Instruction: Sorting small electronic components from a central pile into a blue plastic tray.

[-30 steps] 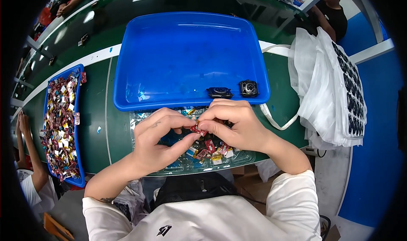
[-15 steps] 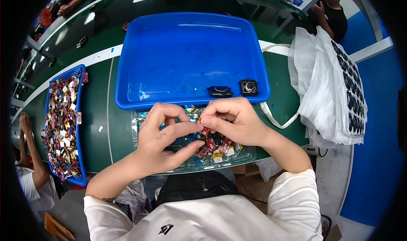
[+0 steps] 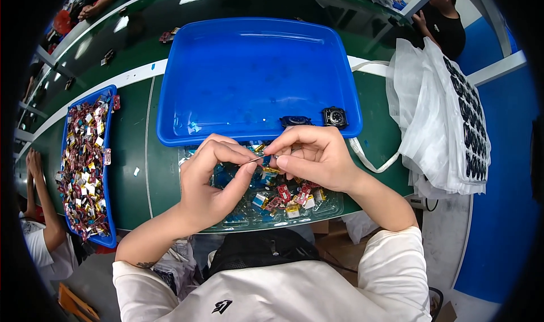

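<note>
My left hand (image 3: 209, 177) is closed, thumb and forefinger pinching one end of a small circuit board (image 3: 258, 159) seen edge-on as a thin dark line. Close beside it, my right hand (image 3: 320, 160) pinches the same small part, its other fingers curled. Much of the part is hidden by my fingertips. Just below both hands lies a clear plastic tray (image 3: 328, 210) with moulded compartments. In it lie several red circuit boards (image 3: 283, 193) and small battery cells (image 3: 292, 211) with white and yellow faces, along with bluish pieces.
A large blue bin (image 3: 255, 78) stands beyond my hands, with two black watch cases (image 3: 334, 117) in its near right corner. At left, a narrow blue bin (image 3: 106, 208) is heaped with similar parts. White sheeting and black-celled trays (image 3: 467, 118) stand at right. Other people work nearby.
My left thumb has risen and closed against the forefinger on the small board, where it was apart before. The red board in my right fingertips has turned edge-on.
</note>
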A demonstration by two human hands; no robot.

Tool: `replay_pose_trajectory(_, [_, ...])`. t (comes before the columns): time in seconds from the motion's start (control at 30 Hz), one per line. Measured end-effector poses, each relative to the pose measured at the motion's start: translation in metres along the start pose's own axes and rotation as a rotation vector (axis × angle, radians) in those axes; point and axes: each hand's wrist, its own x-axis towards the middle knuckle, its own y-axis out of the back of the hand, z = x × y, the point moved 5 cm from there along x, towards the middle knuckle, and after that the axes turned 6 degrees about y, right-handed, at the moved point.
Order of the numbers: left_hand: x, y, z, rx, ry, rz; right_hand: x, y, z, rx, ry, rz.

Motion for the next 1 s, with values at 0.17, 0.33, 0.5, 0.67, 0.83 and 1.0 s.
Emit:
replay_pose_trajectory(0.17, [0.001, -0.006, -0.007, -0.168, 0.352, -0.058, 0.003, -0.002, -0.001, -0.071, 0.152, 0.103])
replay_pose_trajectory(0.33, [0.006, -0.004, 0.0, 0.076, 0.115, -0.108, 0.002, -0.002, -0.007, -0.314, 0.261, 0.071])
replay_pose_trajectory(0.5, [0.007, 0.0, 0.002, 0.16, 0.047, -0.074, 0.002, -0.005, -0.017, -0.476, 0.352, 0.088])
replay_pose_trajectory(0.67, [0.007, -0.007, 0.0, 0.005, 0.249, -0.115, 0.001, 0.0, -0.01, -0.356, 0.322, 0.108])
replay_pose_trajectory(0.83, [0.005, -0.006, -0.003, -0.02, 0.174, -0.165, 0.002, 0.0, -0.01, -0.228, 0.303, 0.036])
replay_pose_trajectory(1.0, [0.004, -0.006, -0.008, -0.127, 0.264, -0.161, 0.003, 0.0, -0.003, 0.016, 0.208, 0.026])
